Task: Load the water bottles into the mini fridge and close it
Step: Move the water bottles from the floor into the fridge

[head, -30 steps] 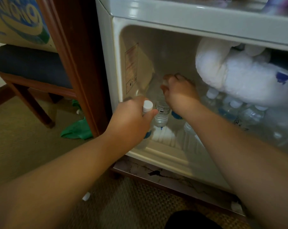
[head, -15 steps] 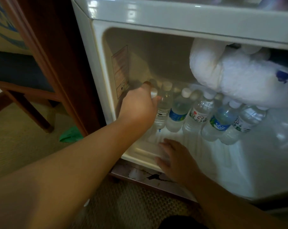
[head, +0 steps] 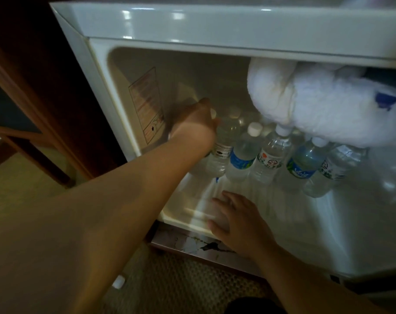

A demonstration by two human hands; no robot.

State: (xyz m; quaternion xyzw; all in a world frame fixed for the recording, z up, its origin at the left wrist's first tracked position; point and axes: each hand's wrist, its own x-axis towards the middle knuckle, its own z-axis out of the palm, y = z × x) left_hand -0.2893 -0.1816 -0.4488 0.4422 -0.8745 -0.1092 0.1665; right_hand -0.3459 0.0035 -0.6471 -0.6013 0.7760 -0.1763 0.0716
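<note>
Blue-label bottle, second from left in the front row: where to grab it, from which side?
Probably by the clear shoulder just under the white cap, coming from the open front. The blue-label bottle stands upright with neighbours close on both sides, so its body leaves little room for fingers; only the upper part is free. The left hand is beside it on the leftmost bottle, so come in right of it.
</note>
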